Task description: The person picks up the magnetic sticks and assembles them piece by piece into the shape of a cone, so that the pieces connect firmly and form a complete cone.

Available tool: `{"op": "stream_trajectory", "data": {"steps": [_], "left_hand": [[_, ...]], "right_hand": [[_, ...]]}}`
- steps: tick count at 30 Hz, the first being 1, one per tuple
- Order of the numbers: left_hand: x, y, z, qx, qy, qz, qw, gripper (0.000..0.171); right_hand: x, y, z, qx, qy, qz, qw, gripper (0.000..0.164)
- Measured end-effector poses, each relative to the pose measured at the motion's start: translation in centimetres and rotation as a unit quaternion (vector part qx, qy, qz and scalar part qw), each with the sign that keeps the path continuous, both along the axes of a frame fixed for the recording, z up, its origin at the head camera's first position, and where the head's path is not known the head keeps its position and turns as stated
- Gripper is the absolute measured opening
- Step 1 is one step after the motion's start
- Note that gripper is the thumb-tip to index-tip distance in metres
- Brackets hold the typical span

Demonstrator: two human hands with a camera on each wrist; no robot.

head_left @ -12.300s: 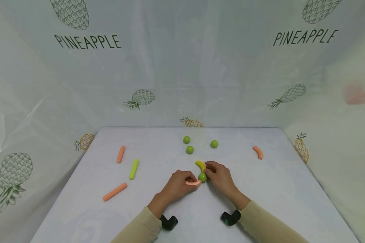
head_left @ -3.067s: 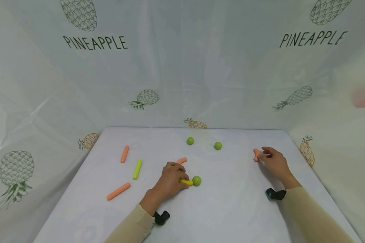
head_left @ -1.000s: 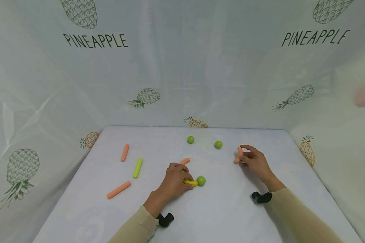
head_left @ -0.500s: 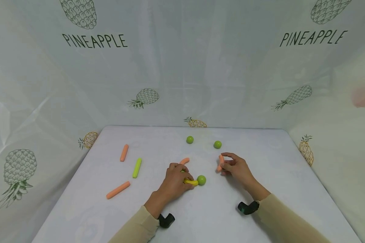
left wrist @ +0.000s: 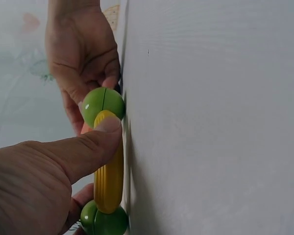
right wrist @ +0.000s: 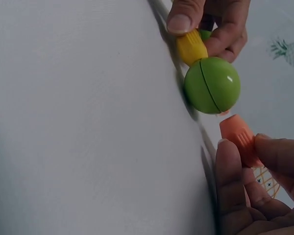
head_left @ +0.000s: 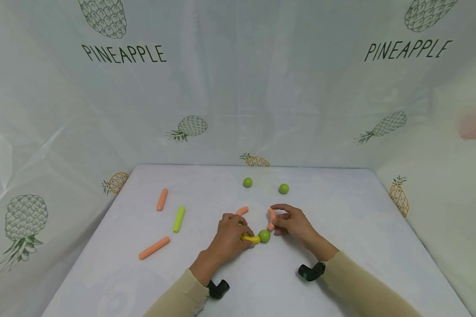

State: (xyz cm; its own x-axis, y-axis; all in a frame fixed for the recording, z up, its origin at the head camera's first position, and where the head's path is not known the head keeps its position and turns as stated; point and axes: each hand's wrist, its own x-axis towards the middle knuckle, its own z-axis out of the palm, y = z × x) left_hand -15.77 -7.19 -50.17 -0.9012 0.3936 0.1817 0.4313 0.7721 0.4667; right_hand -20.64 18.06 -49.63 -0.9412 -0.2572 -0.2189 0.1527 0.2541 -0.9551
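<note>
My left hand (head_left: 231, 235) pinches a yellow curved stick (left wrist: 109, 181), its thumb lying along the stick. A green ball (head_left: 264, 236) with a seam sits at the stick's right end, and a second green ball (left wrist: 104, 219) at its other end is partly behind my fingers. From behind the left hand an orange curved stick (head_left: 243, 210) points away. My right hand (head_left: 295, 224) holds another orange curved stick (right wrist: 239, 137) between thumb and fingers. That stick's near end is close beside the right-hand green ball, with a narrow gap showing in the right wrist view.
Two loose green balls, a left one (head_left: 247, 182) and a right one (head_left: 283, 189), lie toward the table's far edge. At left are two straight orange sticks, one far (head_left: 162, 200) and one near (head_left: 154, 248), and a lime stick (head_left: 179, 219). A pineapple-print curtain (head_left: 238, 88) surrounds the white table (head_left: 341, 193).
My right hand has picked up the curved orange stick from the far right and brought it left to the green ball. My left hand, earlier on an orange stick, now holds the yellow one.
</note>
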Motion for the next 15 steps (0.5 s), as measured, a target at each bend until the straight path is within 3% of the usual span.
{"op": "stream_trajectory", "data": {"steps": [6, 15], "left_hand": [[0.1, 0.4, -0.2, -0.006, 0.011, 0.004, 0.9999, 0.019], [0.8, 1.2, -0.2, -0.01, 0.027, 0.035, 0.999, 0.019]], "right_hand": [[0.2, -0.3, 0.1, -0.006, -0.002, 0.023, 1.0, 0.049], [0.7, -1.4, 0.1, 0.043, 0.031, -0.016, 0.998, 0.047]]}}
